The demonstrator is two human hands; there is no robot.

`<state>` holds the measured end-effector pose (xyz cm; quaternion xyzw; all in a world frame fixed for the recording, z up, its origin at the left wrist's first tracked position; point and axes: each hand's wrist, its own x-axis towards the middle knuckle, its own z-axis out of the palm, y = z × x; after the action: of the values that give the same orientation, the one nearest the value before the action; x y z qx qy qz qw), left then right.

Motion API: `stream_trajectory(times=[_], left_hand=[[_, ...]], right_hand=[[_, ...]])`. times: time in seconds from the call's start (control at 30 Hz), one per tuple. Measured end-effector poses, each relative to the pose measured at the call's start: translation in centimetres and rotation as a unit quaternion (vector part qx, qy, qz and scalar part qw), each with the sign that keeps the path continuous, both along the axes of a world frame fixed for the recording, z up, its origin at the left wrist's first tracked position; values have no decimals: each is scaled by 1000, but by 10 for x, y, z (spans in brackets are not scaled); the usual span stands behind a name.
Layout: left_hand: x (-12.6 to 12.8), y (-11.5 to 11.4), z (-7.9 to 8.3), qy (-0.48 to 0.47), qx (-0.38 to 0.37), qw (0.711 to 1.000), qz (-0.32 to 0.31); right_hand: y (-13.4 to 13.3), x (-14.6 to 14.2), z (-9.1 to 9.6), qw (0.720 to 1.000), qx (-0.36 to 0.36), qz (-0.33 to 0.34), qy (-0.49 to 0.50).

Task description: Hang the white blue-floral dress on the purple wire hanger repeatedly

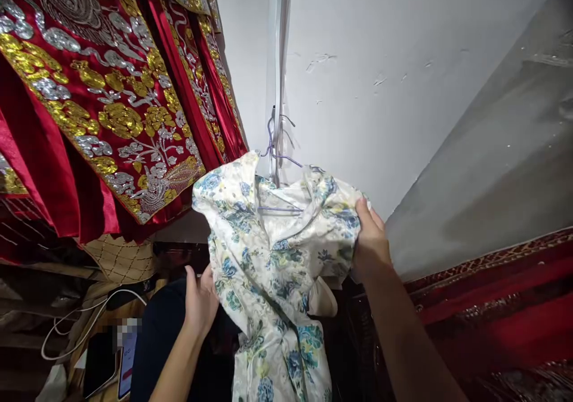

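Note:
A cream dress with a blue floral print [273, 270] hangs on a purple wire hanger [280, 157] near a pale vertical pipe in the wall corner. My right hand [370, 238] grips the dress at its right shoulder, fingers closed over the cloth. My left hand [200, 300] holds the dress's left edge lower down, with the fingers curled behind the fabric.
Red garments with gold and silver embroidery [102, 91] hang at the upper left. More red embroidered cloth [492, 306] lies at the right. A phone [126, 357] and a white cable [80, 318] sit at the lower left. A grey wall [403, 91] stands behind.

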<state>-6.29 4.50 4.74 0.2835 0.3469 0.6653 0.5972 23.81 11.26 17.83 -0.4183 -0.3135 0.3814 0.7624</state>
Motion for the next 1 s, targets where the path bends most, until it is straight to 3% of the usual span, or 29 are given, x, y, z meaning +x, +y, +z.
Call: stream_trajectory(times=[0.13, 0.27, 0.33, 0.43, 0.5, 0.53, 0.57, 0.63, 0.67, 0.73, 0.87, 1.0], left_hand=[[17, -22, -23, 28, -68, 997, 9], [39, -36, -40, 70, -139, 986, 55], [44, -43, -47, 62, -153, 984, 73], [46, -54, -54, 40, -188, 980, 42], [48, -59, -56, 31, -220, 975, 21], [49, -61, -56, 31, -229, 973, 15], [50, -63, -56, 35, -231, 972, 8], [51, -64, -57, 52, -223, 973, -12], [51, -64, -58, 64, -215, 974, -21], [51, -66, -61, 86, -203, 975, -28], [50, -74, -67, 85, -213, 972, -50], [56, -86, -63, 59, -217, 972, -66]], right_hand=[[-34, 2, -36, 996, -64, 13, 52], [-49, -4, -64, 998, -54, 24, 32], [-56, -10, -79, 999, -36, -39, -11], [-75, -28, -103, 975, -46, -199, -82], [-91, -50, -118, 963, -85, -230, -112], [-98, -63, -123, 975, -107, -146, -132], [-102, -76, -128, 978, -128, -13, -164], [-106, -97, -132, 938, -153, 221, -217], [-104, -105, -134, 914, -162, 287, -235], [-99, -113, -136, 896, -183, 317, -252], [-94, -109, -143, 893, -228, 298, -249], [-97, -105, -145, 894, -228, 308, -230]])
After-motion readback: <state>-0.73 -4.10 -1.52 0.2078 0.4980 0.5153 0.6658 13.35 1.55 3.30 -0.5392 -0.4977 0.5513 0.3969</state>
